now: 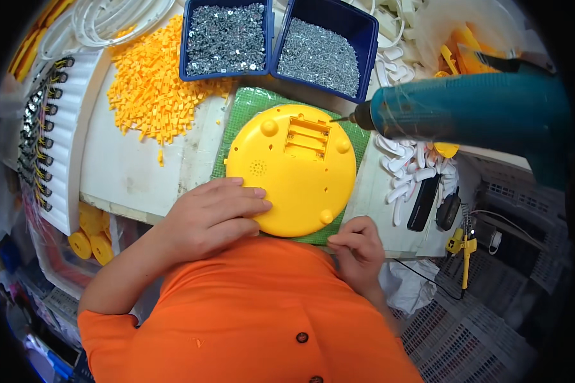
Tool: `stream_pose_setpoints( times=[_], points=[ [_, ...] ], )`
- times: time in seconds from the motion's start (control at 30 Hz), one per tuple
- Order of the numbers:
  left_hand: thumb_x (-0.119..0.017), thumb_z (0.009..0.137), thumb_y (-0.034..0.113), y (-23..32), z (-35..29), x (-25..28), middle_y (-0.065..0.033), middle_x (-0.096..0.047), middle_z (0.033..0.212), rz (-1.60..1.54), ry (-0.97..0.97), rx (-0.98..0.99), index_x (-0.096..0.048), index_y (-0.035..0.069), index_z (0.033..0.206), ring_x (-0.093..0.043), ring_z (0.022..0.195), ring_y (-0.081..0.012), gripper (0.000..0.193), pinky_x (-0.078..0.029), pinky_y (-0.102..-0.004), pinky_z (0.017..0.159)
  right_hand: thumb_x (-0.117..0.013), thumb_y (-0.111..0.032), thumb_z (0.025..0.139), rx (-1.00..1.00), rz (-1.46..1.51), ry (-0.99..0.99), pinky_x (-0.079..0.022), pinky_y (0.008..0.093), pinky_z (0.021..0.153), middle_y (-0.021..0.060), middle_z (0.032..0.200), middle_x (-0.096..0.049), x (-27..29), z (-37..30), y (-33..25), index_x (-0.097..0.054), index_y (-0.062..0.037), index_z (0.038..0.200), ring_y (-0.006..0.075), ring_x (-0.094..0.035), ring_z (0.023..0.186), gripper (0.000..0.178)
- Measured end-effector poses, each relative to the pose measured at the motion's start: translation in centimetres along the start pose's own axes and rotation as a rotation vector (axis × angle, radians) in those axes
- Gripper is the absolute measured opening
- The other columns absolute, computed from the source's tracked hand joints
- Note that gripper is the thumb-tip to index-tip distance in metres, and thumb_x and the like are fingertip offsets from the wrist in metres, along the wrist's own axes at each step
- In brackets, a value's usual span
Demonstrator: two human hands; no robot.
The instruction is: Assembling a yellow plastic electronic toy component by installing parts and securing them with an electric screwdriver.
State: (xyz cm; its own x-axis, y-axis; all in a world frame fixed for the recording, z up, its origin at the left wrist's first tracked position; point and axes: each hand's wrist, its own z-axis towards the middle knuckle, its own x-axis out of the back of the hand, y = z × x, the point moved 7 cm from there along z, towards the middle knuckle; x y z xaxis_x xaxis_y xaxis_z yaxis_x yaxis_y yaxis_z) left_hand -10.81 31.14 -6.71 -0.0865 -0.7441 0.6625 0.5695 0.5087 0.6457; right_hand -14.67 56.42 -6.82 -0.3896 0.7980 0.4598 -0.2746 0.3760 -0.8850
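A round yellow plastic housing [292, 182] lies on a green mat [252, 102], its open battery compartment [308, 138] facing up. Fingers stretched out, my left hand [222, 210] rests on the housing's lower left edge. My right hand [359, 249] is curled closed near the table's front edge, just off the housing's lower right; whatever its fingers may hold is hidden. From the right, a teal electric screwdriver [453, 105] reaches over the mat, its bit tip near the housing's upper right rim. Neither hand touches the screwdriver.
Two blue bins [184, 45] of small metal parts stand at the back. Small yellow pieces [156, 89] are heaped at left, beside a white rack [76, 134] with wired parts. White plastic levers [406, 163] and a black object [423, 203] lie at right.
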Motion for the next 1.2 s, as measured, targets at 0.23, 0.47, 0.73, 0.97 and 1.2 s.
stream_pose_setpoints(
  times=[0.23,0.47,0.73,0.97,1.2],
  points=[
    [-0.077,0.08,0.005,0.0,-0.3,0.1,-0.0095,-0.072,0.118,-0.012,0.019,0.008,-0.067,0.011,0.092,-0.069,0.115,-0.0275,0.016,-0.052,-0.0461,0.102,-0.077,0.006,0.08,0.074,-0.044,0.023,-0.044,0.0275,0.068,0.0073,0.091,-0.059,-2.3,-0.4,1.3,-0.071,-0.0047,0.094,0.0179,-0.056,0.08,0.019],
    [-0.079,0.079,0.008,0.1,-0.5,-0.3,-0.0085,-0.072,0.117,0.002,0.044,-0.003,-0.069,0.012,0.091,-0.068,0.115,-0.0275,0.016,-0.052,-0.0469,0.102,-0.081,0.002,0.08,0.0,0.051,0.021,-0.043,0.0251,0.069,0.0067,0.09,-0.057,-1.4,-0.1,2.2,-0.058,-0.0033,0.1,0.0145,-0.054,0.078,0.031],
    [-0.073,0.082,0.013,0.4,-0.2,-0.6,-0.0073,-0.07,0.12,0.107,0.041,-0.086,-0.068,0.012,0.094,-0.066,0.116,-0.0262,0.012,-0.052,-0.0456,0.1,-0.069,0.0,0.092,-0.032,0.12,0.351,-0.048,0.0257,0.082,0.0039,0.103,-0.062,5.5,4.9,2.8,-0.061,0.0005,0.109,0.0099,-0.057,0.09,0.018],
    [-0.071,0.084,0.012,0.5,-0.3,-0.2,-0.0073,-0.07,0.12,0.078,0.033,-0.133,-0.068,0.012,0.098,-0.067,0.115,-0.0263,0.015,-0.053,-0.0449,0.1,-0.068,-0.007,0.094,0.201,-0.212,0.159,-0.05,0.0306,0.082,0.0068,0.097,-0.067,4.7,17.4,-1.2,-0.068,-0.0007,0.109,0.0178,-0.064,0.089,0.016],
    [-0.072,0.078,0.003,-0.2,1.1,2.5,-0.0101,-0.071,0.111,-0.07,0.169,-0.046,-0.067,0.008,0.101,-0.07,0.1,-0.0291,0.024,-0.056,-0.0416,0.085,-0.07,-0.015,0.092,0.474,-0.969,-0.148,-0.05,0.0399,0.087,0.0115,0.1,-0.066,0.3,24.4,0.2,-0.071,-0.0031,0.101,0.0314,-0.061,0.096,0.015]
  ],
)
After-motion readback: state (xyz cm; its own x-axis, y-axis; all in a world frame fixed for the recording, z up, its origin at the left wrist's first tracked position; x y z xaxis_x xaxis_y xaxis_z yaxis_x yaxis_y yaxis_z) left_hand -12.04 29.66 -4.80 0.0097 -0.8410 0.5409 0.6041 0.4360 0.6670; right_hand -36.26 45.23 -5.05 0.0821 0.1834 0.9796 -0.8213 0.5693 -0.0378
